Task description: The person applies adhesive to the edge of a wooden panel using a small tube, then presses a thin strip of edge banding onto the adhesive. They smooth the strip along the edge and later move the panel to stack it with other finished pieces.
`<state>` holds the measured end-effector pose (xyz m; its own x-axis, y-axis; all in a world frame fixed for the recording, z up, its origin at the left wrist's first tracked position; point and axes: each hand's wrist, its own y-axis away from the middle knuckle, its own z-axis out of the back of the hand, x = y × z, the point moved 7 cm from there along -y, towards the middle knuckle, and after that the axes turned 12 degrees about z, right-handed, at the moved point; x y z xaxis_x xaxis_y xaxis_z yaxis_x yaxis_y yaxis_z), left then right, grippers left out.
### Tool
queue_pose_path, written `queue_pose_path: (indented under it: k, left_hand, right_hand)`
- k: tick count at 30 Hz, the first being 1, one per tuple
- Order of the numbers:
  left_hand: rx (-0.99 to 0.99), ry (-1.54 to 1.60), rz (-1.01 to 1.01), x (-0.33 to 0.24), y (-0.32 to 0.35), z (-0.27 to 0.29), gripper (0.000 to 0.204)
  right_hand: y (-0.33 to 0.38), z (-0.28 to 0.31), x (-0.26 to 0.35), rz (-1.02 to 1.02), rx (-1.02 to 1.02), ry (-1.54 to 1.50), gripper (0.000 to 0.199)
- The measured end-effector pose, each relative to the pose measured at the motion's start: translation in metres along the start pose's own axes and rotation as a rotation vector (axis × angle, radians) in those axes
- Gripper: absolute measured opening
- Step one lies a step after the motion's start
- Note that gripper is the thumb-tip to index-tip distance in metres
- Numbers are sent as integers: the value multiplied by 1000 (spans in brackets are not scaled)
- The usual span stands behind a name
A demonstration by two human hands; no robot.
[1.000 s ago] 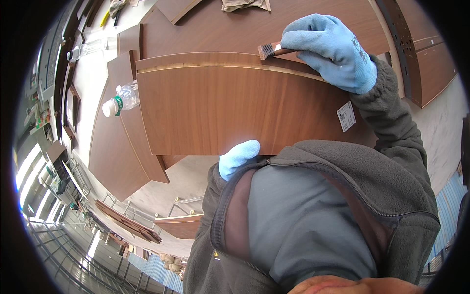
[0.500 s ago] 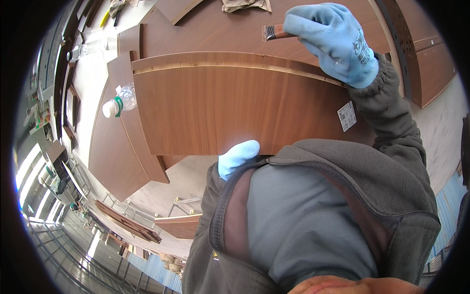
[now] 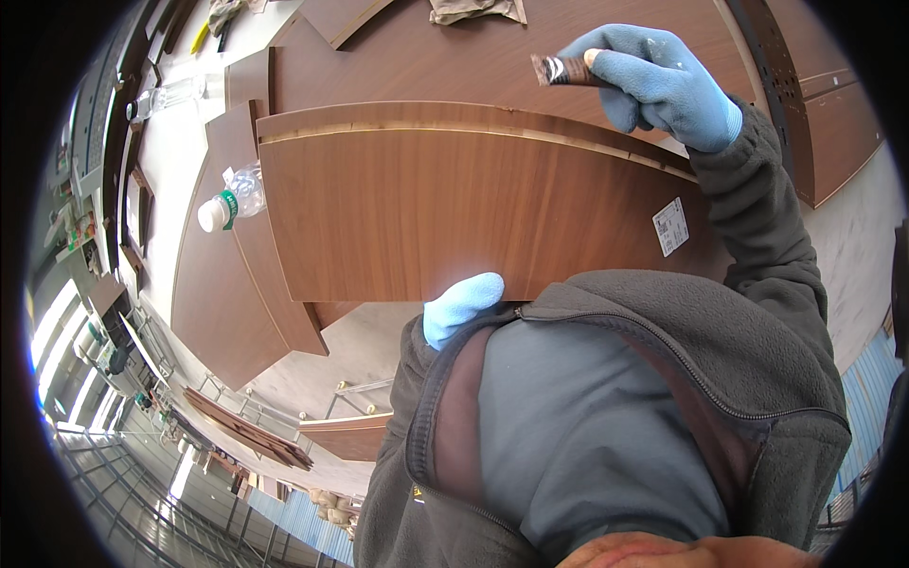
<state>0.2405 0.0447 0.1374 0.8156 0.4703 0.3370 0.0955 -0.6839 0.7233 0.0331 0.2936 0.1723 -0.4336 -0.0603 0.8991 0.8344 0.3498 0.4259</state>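
My right hand [image 3: 653,90], in a light blue knit glove, is raised over the far right part of a brown wood-grain board [image 3: 454,208]. Its thumb and fingers pinch a small stick-shaped packet [image 3: 559,71] with a dark brown wrapper, whose crimped end points left. My left hand [image 3: 462,308], also gloved in blue, rests at the board's near edge, close to my jacket. Its fingers are mostly hidden, so its grip does not show. A white label [image 3: 670,227] is stuck on the right side of the board.
Larger brown panels [image 3: 426,66] lie beneath and beyond the board. A clear bottle with a white cap [image 3: 227,206] stands out at its left end; another clear bottle [image 3: 166,97] lies farther left. Crumpled brown paper [image 3: 478,9] sits at the far edge. A dark perforated metal rail [image 3: 784,95] runs along the right.
My right hand has turned and shifted slightly nearer and to the right. The packet has rotated with it and now shows a different side. My left hand has stayed in place.
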Motion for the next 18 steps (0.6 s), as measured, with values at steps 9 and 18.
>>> queue_pose_path:
  k: [9,18]
  left_hand:
    - [-207,-277,-93,-2,-9,33,46]
    - [-563,52,-55,7,2,88,43]
  right_hand:
    - [-14,-21,-7,147,182,-26,37]
    - [-11,-19,-8,-69,301,-408,31]
